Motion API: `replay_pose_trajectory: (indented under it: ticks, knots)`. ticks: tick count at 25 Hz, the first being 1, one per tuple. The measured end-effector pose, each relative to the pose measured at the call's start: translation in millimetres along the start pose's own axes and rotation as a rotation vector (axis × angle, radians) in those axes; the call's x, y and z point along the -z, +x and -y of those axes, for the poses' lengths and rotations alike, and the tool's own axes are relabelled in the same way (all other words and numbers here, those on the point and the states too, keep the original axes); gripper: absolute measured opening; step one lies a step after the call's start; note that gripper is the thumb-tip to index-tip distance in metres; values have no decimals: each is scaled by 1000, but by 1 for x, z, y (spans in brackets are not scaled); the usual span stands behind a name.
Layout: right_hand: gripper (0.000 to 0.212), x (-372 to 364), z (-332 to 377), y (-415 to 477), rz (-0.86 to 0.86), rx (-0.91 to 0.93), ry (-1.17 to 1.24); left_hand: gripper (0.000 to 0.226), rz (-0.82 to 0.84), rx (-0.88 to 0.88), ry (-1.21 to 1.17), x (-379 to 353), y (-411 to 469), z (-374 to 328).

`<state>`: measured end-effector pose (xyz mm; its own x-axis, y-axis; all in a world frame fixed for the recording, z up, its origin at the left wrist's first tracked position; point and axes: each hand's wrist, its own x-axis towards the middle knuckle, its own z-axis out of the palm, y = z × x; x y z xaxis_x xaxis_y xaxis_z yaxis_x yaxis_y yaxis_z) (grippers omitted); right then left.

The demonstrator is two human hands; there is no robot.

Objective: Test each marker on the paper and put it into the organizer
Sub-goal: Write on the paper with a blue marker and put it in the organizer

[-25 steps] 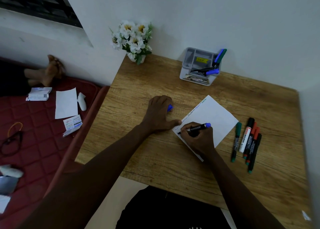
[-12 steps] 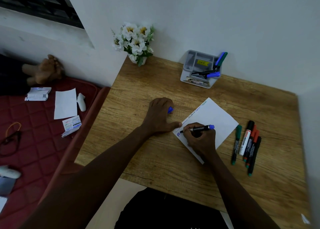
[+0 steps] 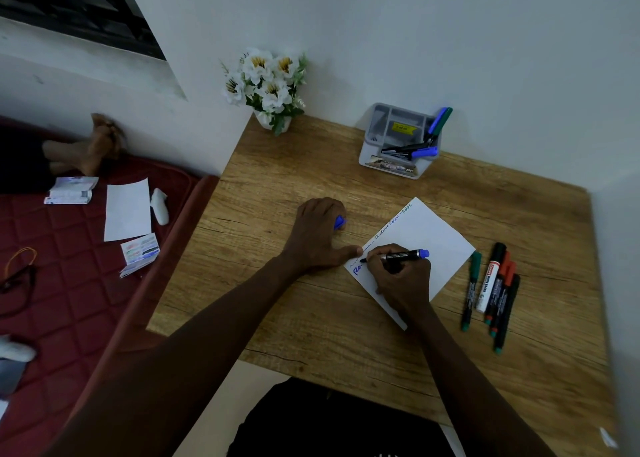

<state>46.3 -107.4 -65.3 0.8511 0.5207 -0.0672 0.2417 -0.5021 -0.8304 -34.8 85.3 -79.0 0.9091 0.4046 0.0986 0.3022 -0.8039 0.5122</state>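
Held the blue marker (image 3: 398, 256) in the right hand (image 3: 401, 280), fingers curled tight round the black barrel. Kept the tip down on the paper (image 3: 433, 235) at its near-left corner, with the blue end pointing right. Noted a few blue letters on the sheet just left of the tip, and a line of small writing in several colours along the far-left edge.

Rested the left hand (image 3: 318, 235) on the counter (image 3: 277, 179) just left of the paper, fingers curled round a blue cap (image 3: 339, 221) that peeked out on the right side. Stretched the thumb toward the paper's left edge; could not tell whether touching it or just short.

Found the paper lying slantwise near the middle of the counter. Saw the loose markers (image 3: 488, 283) in a close row just right of it: a green one nearest the sheet and slightly apart, then a white-barrelled one, red-capped ones and a black one, side by side and touching.

Found the organizer (image 3: 369, 145) at the far edge of the counter against the wall, well apart from both hands. Counted a few stored markers (image 3: 424, 152) in its right-hand compartments, two leaning upright at the far-right corner and others lying low.

Noted white flowers (image 3: 268, 82) at the far-left corner of the counter and a red mattress (image 3: 69, 283) to the left with slips of paper on it.
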Motion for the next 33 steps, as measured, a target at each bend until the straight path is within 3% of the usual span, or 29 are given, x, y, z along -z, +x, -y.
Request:
replay_pose_trajectory:
  ticks: [33]
  knots:
    - [12, 3, 1, 5, -14, -83, 101, 80, 19, 29, 22, 3, 1, -3]
